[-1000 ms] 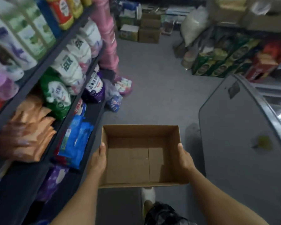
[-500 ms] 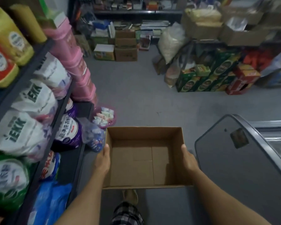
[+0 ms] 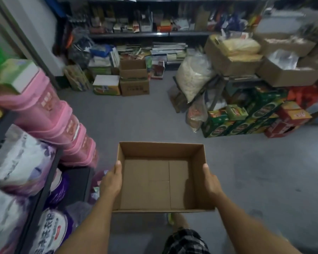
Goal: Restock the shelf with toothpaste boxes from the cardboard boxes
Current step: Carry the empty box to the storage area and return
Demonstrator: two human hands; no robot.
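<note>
An open cardboard box with nothing inside is carried at waist height in front of me. My left hand holds its left wall and my right hand holds its right wall. Each thumb lies along the top edge, and the fingers are hidden outside and under the box. No toothpaste boxes can be made out. The shelf runs along my left side with bagged goods on it.
Pink packs and white and purple bags fill the left shelf. Stacked cartons stand ahead by a back shelf. Green cartons, a white sack and filled boxes crowd the right. Grey floor lies between.
I have walked forward along the aisle with the box held the same way. The grey freezer lid on the right has dropped out of view, and the back shelf is nearer.
</note>
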